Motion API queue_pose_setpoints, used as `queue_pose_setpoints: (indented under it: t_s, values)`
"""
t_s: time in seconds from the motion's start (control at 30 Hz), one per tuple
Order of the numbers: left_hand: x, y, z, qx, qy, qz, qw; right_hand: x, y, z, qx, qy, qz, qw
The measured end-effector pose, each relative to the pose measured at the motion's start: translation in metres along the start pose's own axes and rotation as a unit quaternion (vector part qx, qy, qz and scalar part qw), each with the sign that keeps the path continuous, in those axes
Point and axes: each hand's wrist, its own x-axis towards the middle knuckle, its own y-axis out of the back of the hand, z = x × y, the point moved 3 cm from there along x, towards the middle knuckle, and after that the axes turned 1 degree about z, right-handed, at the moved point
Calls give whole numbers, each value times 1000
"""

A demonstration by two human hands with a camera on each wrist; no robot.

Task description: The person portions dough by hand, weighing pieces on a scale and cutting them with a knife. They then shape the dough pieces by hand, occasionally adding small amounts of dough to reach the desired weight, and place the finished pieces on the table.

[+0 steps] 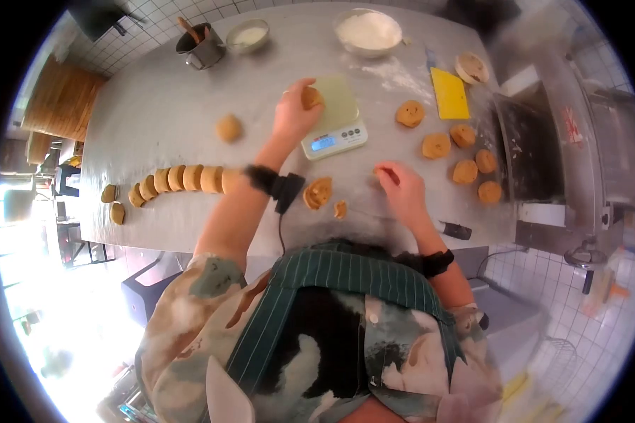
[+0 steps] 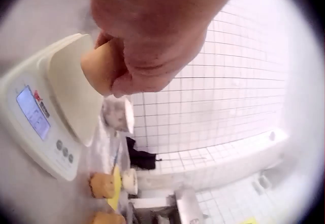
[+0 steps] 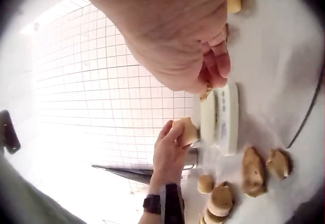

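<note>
My left hand point(image 1: 296, 113) grips a thick piece of brown dough point(image 2: 97, 71) over the pan of a kitchen scale point(image 1: 344, 135). The scale's display is lit. To the right and nearer my body, my right hand point(image 1: 403, 192) pinches a small bit of dough point(image 3: 205, 93) between thumb and fingertips. Between the hands, in front of the scale, lie an irregular dough chunk point(image 1: 318, 193) and a smaller scrap point(image 1: 341, 209). A row of cut dough pieces point(image 1: 192, 178) curves off to the left, partly hidden by my left forearm. One single piece point(image 1: 228, 128) sits beyond the row.
Several rounded dough pieces point(image 1: 436, 146) lie at the right beside a yellow scraper point(image 1: 450, 94) and a small bowl point(image 1: 472, 68). A bowl of white powder point(image 1: 369, 32), a glass bowl point(image 1: 248, 35) and a metal pot point(image 1: 201, 51) stand at the back. A dark handle point(image 1: 456, 230) lies near the front edge.
</note>
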Motion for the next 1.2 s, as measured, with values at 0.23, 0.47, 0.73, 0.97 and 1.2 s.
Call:
queue_pose_setpoints:
  t_s: [0.23, 0.47, 0.73, 0.97, 1.2]
  values:
    - [-71, 15, 27, -670, 237, -168, 683, 35, 6, -75, 137, 2, 26, 990]
    - [-105, 19, 37, -796, 229, -259, 497, 30, 9, -124, 118, 138, 22, 983]
    - [-130, 34, 56, -366, 19, -194, 910, 21, 17, -140, 76, 234, 16, 969]
    - [-146, 40, 79, -282, -100, -131, 945, 8, 6, -130, 0, 309, -77, 948]
    - [-151, 44, 84, -269, -69, -180, 944, -8, 20, -126, -60, 361, -176, 914]
